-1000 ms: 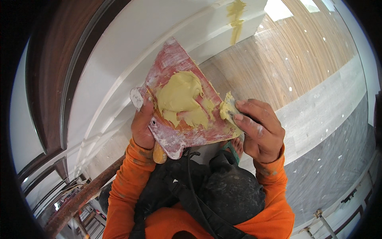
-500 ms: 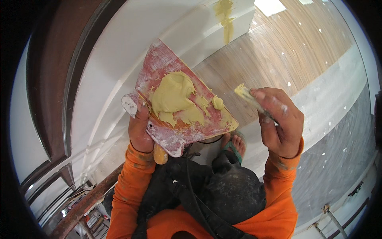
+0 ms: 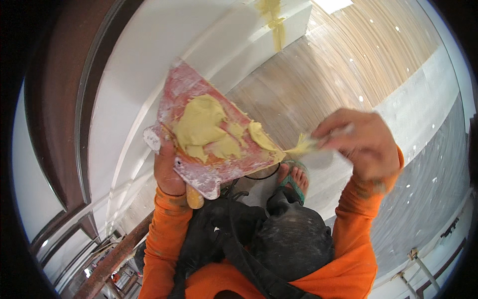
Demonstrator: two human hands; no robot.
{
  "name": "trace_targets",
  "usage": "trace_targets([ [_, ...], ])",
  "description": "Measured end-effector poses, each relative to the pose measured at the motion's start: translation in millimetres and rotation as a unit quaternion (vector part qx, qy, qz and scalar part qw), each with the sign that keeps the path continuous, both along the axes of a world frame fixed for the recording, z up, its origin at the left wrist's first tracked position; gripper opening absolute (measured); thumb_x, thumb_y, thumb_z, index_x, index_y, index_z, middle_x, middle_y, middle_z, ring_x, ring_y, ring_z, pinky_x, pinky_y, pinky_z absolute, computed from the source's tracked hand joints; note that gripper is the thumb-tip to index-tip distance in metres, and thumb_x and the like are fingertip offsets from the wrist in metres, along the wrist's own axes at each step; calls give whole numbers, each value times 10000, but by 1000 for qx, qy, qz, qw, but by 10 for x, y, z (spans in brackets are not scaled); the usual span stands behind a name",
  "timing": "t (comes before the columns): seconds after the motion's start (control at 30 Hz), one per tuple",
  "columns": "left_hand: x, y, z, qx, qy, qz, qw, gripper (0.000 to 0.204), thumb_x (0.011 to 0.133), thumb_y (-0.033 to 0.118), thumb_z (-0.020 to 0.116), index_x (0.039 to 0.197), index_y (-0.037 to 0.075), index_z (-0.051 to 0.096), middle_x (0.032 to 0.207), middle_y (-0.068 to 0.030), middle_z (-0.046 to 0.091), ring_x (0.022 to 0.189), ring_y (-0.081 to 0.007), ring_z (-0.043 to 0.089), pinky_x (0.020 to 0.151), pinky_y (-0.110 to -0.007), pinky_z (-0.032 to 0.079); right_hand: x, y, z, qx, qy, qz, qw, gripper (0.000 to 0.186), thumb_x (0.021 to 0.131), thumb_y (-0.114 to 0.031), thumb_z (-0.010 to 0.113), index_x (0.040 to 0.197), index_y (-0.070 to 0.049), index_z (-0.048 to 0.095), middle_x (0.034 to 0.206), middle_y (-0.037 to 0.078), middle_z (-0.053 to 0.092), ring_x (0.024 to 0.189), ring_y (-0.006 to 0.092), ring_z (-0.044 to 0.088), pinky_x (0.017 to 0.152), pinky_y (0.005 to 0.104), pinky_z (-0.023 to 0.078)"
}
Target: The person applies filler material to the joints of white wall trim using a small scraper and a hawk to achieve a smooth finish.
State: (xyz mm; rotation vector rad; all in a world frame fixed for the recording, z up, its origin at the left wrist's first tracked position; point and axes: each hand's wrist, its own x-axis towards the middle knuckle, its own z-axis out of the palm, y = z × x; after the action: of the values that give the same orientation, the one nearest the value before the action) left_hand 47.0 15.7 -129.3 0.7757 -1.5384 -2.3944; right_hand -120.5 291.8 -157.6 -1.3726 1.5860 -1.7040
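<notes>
My left hand (image 3: 168, 172) is closed around the near-left edge of a pink, whitish-smeared putty board (image 3: 185, 82). A thick mound of yellow putty (image 3: 201, 122) sits in the board's middle, and a second ridge lies along its right edge. Below my left hand a rounded wooden handle (image 3: 194, 198) sticks out; what it belongs to is hidden. A white-crusted knob (image 3: 152, 138) shows beside my left thumb. My right hand (image 3: 366, 142), smeared by motion, grips a putty knife (image 3: 303, 145) whose yellow-coated tip is by the board's right corner.
A pale wall (image 3: 144, 50) with yellow patches (image 3: 273, 25) at its base rises ahead. The wood-look floor (image 3: 338, 65) carries white specks and a grey sheet (image 3: 423, 164). A rusty rail (image 3: 119, 256) crosses the lower left. My sandalled foot (image 3: 298, 177) is below the board.
My right hand has swung outward to the right and the knife's tip has dropped toward the board's corner. Putty along the board's right edge has spread into a longer ridge. The board has shifted slightly left.
</notes>
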Motion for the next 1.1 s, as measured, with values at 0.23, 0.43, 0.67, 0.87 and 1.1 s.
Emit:
trace_targets([
  [0.23,10,18,-22,-5,-3,12,1000,493,919,331,377,1291,9,357,1261,-145,457,1128,-267,472,962,-396,376,-29,-598,-1362,-50,-514,-332,790,418,784,-34,592,1179,1,460,1021,113,576,864,201,581,681,313,521],
  [0.43,167,-86,-100,-6,-9,30,999,485,936,344,333,1296,20,355,1264,-142,455,1133,-267,467,962,-405,377,-212,-1236,-1975,-14,-557,-424,714,424,781,1,525,1193,35,428,972,135,577,746,184,584,616,287,519],
  [0.67,266,-124,-89,27,-11,64,998,494,933,356,338,1301,27,352,1270,-143,450,1135,-280,466,961,-416,379,-374,-1524,-2074,-9,-526,-496,691,384,730,-37,467,1086,99,516,768,153,616,561,171,581,516,266,460],
  [0.87,311,-147,-91,31,-25,78,996,494,927,359,357,1301,37,355,1279,-137,447,1137,-282,466,960,-423,379,-467,-1536,-2083,35,-511,-507,693,419,712,-53,463,1097,102,516,725,150,619,563,179,586,519,278,463],
  [1.1,275,-125,-109,44,-16,69,997,493,924,352,368,1303,37,352,1283,-136,444,1137,-284,467,959,-429,379,-567,-1565,-2220,62,-475,-503,720,385,691,-76,493,1025,101,568,692,147,616,602,191,596,545,291,460],
])
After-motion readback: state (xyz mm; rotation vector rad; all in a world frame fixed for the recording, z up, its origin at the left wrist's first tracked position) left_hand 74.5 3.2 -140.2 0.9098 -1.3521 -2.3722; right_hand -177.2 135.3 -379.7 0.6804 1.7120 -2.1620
